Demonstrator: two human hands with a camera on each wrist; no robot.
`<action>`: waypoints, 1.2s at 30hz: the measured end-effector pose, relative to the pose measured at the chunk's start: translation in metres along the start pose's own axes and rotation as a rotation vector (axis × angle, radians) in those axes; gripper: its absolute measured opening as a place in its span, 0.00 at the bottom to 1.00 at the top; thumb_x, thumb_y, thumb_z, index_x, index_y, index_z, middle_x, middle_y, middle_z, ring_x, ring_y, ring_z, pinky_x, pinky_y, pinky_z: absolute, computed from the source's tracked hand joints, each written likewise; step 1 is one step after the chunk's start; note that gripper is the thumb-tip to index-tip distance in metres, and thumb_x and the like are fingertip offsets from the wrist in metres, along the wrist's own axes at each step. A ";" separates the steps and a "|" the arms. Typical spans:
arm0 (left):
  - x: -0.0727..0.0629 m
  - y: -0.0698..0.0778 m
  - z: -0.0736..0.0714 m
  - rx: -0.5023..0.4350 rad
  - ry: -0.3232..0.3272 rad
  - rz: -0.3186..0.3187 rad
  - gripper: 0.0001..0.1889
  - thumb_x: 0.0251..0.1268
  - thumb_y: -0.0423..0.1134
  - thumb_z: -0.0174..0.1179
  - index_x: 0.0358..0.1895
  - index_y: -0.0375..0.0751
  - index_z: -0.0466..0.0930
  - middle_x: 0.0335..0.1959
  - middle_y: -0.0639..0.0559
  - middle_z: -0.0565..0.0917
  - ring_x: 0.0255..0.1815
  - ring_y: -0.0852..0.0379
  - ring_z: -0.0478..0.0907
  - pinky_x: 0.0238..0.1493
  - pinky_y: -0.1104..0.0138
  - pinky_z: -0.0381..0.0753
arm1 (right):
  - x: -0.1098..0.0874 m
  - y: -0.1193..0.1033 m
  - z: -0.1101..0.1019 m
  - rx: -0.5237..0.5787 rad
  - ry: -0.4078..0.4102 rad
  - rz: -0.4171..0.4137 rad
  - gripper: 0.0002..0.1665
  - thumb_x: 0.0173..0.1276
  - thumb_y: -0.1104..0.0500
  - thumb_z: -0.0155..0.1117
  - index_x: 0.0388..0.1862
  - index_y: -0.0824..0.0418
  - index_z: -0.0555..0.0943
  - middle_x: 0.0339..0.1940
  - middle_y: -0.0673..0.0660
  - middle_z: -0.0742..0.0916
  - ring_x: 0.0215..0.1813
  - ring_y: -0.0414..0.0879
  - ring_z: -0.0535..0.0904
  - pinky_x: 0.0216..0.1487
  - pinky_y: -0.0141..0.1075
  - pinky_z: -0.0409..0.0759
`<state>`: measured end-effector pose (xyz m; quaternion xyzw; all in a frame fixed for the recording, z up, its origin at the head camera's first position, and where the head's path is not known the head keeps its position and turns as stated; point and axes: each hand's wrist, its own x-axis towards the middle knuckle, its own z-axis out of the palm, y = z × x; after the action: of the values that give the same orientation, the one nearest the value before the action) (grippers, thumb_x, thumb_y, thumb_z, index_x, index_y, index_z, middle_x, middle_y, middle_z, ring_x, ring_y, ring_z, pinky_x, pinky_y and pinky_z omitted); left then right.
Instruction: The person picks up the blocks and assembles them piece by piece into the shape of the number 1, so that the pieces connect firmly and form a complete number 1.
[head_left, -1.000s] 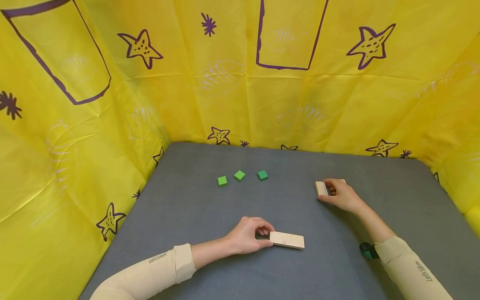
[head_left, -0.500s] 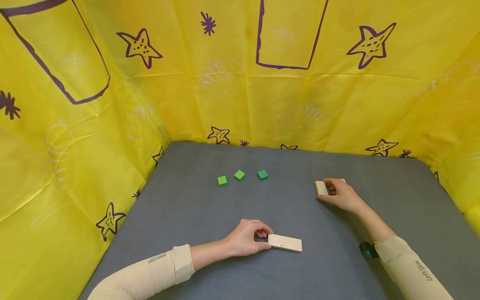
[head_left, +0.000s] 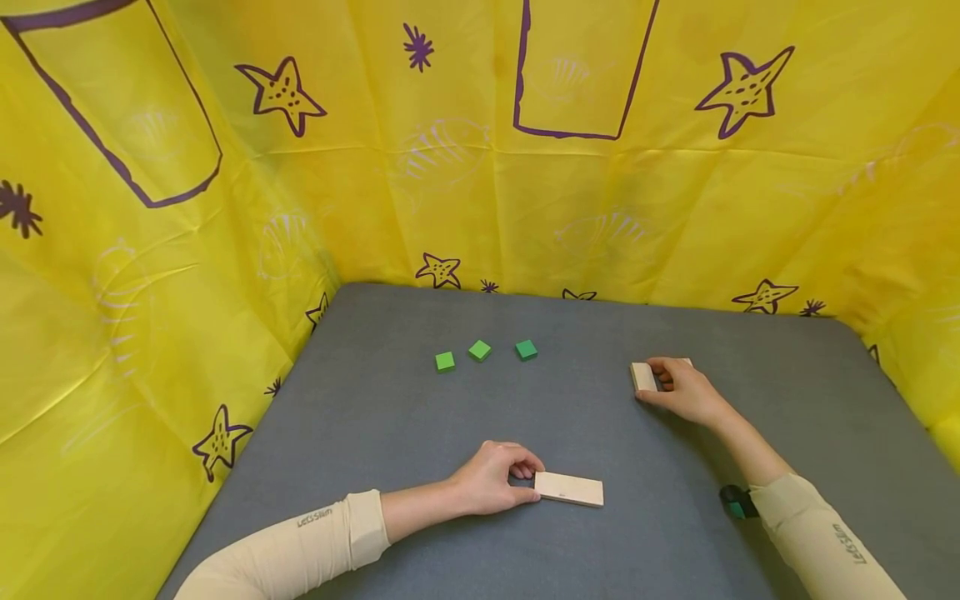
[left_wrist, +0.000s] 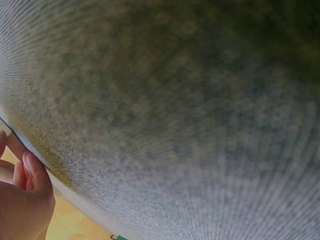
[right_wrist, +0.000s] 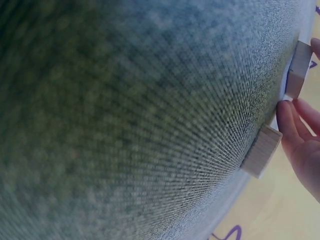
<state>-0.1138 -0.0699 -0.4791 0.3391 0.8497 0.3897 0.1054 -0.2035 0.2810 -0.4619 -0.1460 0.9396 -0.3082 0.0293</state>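
Note:
In the head view my left hand point(head_left: 491, 479) pinches the left end of a flat, pale wooden block point(head_left: 570, 489) between thumb and fingers, low over the grey table. At the left edge of the left wrist view, the fingertips point(left_wrist: 37, 170) meet that same block. Further back on the right, my right hand point(head_left: 682, 392) grips a second wooden block point(head_left: 642, 377), thumb at its near end and fingers at its far end. A third wooden block point(right_wrist: 262, 151) sits by the thumb in the right wrist view; in the head view the hand mostly hides it.
Two light green square blocks point(head_left: 445, 362) and a darker green one point(head_left: 527, 350) lie toward the back of the grey table point(head_left: 390, 417). Yellow cloth point(head_left: 480, 208) with purple starfish drawings rises behind and along both sides.
My left hand has drawn its wooden block slightly left and toward the near edge. My right hand keeps its place on the other block, and the green blocks stay put.

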 end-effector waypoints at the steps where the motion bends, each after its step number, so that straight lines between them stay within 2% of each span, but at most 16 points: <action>1: 0.000 0.000 0.000 0.000 -0.001 0.002 0.12 0.51 0.33 0.74 0.40 0.39 0.85 0.34 0.56 0.84 0.34 0.71 0.76 0.38 0.79 0.76 | 0.000 0.000 0.000 0.002 0.001 0.000 0.37 0.61 0.54 0.73 0.59 0.79 0.71 0.50 0.73 0.80 0.49 0.64 0.77 0.51 0.57 0.75; 17: 0.001 0.000 0.000 0.006 -0.002 0.012 0.12 0.50 0.33 0.74 0.40 0.39 0.85 0.33 0.57 0.83 0.33 0.72 0.75 0.38 0.80 0.76 | 0.000 0.003 -0.001 -0.013 -0.003 -0.006 0.39 0.60 0.53 0.73 0.60 0.78 0.71 0.51 0.74 0.80 0.50 0.65 0.77 0.52 0.58 0.75; 36: 0.000 0.001 0.000 0.007 -0.001 0.011 0.12 0.51 0.33 0.74 0.40 0.39 0.85 0.33 0.57 0.83 0.33 0.71 0.76 0.37 0.80 0.76 | -0.001 0.002 -0.001 -0.050 0.035 -0.002 0.37 0.58 0.52 0.75 0.57 0.77 0.74 0.44 0.68 0.82 0.45 0.60 0.77 0.47 0.54 0.76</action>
<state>-0.1129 -0.0691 -0.4783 0.3443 0.8491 0.3872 0.1028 -0.2034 0.2828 -0.4624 -0.1421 0.9473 -0.2870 0.0089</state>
